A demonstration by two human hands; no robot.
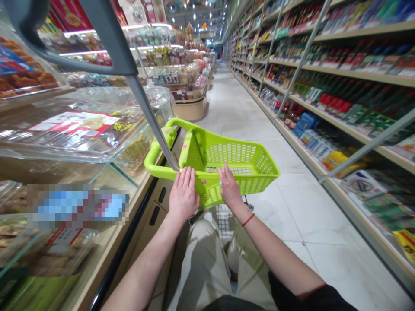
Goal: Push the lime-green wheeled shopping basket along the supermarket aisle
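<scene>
A lime-green plastic shopping cart (241, 175) with perforated walls stands sideways right in front of my legs, its basket showing nothing inside. My left hand (184, 192) grips the near rim, fingers together, close to the foot of a grey pole (154, 123). Further right along that same rim, my right hand (230, 185) is closed on the edge, with the thumb over the top and the other fingers mostly hidden. Below the basket, parts of the wheeled frame show beside my knees.
Glass-sided bins (113, 166) with packaged food line the left, with a black rail (129, 237) along their edge. Tall shelves (353, 71) of bottles and packets run along the right. A pale tiled aisle (223, 93) stretches ahead. A grey handle (126, 60) looms at upper left.
</scene>
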